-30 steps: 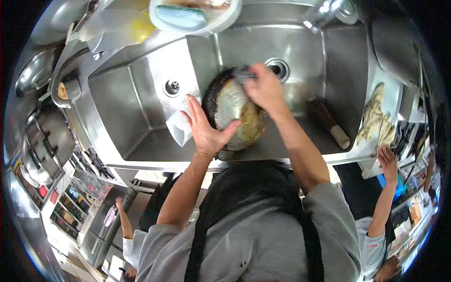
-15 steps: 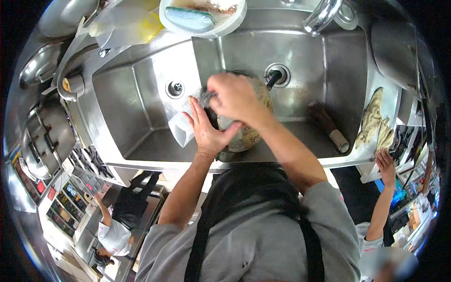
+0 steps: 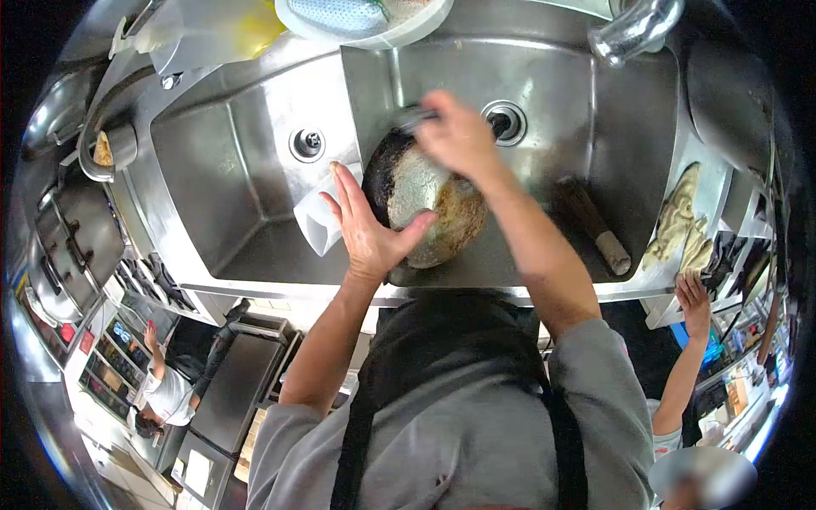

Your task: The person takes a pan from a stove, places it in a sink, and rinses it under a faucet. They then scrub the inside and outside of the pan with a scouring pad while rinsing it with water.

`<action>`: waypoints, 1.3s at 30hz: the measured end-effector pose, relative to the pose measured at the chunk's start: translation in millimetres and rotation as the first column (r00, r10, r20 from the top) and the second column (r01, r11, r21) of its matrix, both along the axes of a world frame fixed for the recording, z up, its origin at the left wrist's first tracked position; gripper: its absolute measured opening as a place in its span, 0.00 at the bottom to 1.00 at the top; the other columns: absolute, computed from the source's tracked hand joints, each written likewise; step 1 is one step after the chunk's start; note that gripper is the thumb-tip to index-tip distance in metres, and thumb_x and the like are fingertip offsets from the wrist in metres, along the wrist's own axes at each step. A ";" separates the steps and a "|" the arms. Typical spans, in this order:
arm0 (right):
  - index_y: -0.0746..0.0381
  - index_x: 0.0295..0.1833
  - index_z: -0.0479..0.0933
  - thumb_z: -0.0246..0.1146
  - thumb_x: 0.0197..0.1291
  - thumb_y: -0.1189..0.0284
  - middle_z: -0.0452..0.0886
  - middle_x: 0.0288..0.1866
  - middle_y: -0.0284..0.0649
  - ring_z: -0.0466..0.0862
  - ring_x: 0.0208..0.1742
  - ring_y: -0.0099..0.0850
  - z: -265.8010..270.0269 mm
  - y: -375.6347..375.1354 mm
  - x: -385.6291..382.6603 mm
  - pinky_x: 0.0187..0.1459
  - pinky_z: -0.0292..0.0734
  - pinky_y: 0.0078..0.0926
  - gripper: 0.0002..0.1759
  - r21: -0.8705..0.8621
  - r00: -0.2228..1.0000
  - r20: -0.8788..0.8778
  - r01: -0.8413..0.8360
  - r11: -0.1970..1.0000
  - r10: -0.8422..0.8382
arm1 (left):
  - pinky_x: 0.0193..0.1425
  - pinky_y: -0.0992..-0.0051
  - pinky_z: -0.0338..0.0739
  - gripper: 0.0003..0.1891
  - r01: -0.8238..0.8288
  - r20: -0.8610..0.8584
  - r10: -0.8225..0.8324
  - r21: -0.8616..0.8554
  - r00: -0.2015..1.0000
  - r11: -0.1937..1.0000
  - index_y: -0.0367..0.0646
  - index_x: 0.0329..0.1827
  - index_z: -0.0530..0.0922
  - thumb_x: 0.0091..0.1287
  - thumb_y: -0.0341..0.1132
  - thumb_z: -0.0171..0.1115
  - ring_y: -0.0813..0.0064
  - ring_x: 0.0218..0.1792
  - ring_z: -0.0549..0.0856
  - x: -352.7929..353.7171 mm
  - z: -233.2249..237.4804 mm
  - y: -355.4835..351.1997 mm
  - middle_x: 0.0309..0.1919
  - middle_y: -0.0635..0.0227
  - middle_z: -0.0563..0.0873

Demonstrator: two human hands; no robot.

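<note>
A frying pan (image 3: 416, 191) lies bottom up in the right sink basin, its underside blackened and brown with a bare silvery patch. Its dark handle points toward the drain. My left hand (image 3: 374, 238) rests on the pan's near left edge, fingers and thumb spread. Over the far part of the pan, my right hand (image 3: 459, 140) is closed around a grey metallic scourer (image 3: 415, 117); both are smeared by motion. Just left of my left hand, a white plastic piece (image 3: 321, 219) hangs at the divider between basins.
A white tub (image 3: 399, 34) with a blue cloth stands at the back edge, beside the faucet (image 3: 633, 34). A brush (image 3: 595, 228) lies in the right basin. Gloves (image 3: 680, 225) lie on the right ledge, where another person's hand (image 3: 693, 295) rests. Another person stands behind, lower left.
My right hand has moved away from my left hand, toward the far side of the pan, with the scourer. More of the pan's underside shows. My left hand stays on the edge.
</note>
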State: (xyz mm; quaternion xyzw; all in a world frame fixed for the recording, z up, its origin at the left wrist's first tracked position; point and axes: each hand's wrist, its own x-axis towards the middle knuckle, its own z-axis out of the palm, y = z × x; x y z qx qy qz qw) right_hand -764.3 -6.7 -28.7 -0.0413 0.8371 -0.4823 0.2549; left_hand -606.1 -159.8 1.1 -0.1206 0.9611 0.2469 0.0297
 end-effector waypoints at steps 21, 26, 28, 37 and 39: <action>0.67 0.59 0.80 0.63 0.61 0.60 0.88 0.52 0.56 0.87 0.57 0.51 -95.0 84.6 28.8 0.60 0.81 0.43 0.26 0.170 0.955 0.230 0.149 0.974 -0.186 | 0.84 0.42 0.25 0.44 0.045 -0.025 -0.041 0.160 0.999 0.986 0.20 0.83 0.43 0.78 0.48 0.47 0.34 0.84 0.47 7.4 -6.4 -7.4 0.82 0.27 0.49; 0.60 0.57 0.83 0.66 0.58 0.58 0.88 0.52 0.54 0.88 0.55 0.51 12.8 -19.3 -17.4 0.58 0.81 0.46 0.24 -0.095 0.965 0.040 -0.254 0.963 0.258 | 0.85 0.44 0.28 0.39 0.040 -0.039 -0.036 0.110 0.999 0.993 0.26 0.85 0.43 0.83 0.49 0.38 0.40 0.86 0.47 3.8 -0.9 -2.0 0.85 0.35 0.47; 0.60 0.57 0.83 0.66 0.58 0.58 0.88 0.52 0.54 0.88 0.56 0.50 15.9 -18.4 -18.0 0.58 0.81 0.47 0.24 -0.090 0.934 -0.040 -0.358 0.929 0.356 | 0.85 0.44 0.28 0.40 0.048 -0.042 -0.043 0.120 0.998 0.992 0.26 0.85 0.43 0.83 0.50 0.37 0.41 0.86 0.47 2.3 -1.3 -1.9 0.85 0.36 0.47; 0.66 0.57 0.80 0.63 0.60 0.64 0.87 0.46 0.54 0.87 0.49 0.45 -72.5 62.8 19.7 0.53 0.79 0.39 0.22 0.029 0.962 0.104 0.250 0.968 -0.251 | 0.85 0.42 0.28 0.40 0.028 -0.015 -0.025 0.217 1.000 0.976 0.20 0.83 0.44 0.78 0.44 0.42 0.36 0.85 0.48 6.3 0.9 -5.9 0.82 0.29 0.49; 0.65 0.54 0.80 0.65 0.58 0.64 0.87 0.45 0.53 0.87 0.50 0.46 -25.8 21.8 -1.7 0.52 0.80 0.40 0.21 -0.054 0.992 0.067 0.110 0.992 -0.107 | 0.85 0.43 0.28 0.40 0.022 -0.036 -0.014 0.209 0.999 0.978 0.20 0.83 0.44 0.79 0.44 0.42 0.36 0.85 0.48 2.1 0.0 -2.6 0.83 0.30 0.50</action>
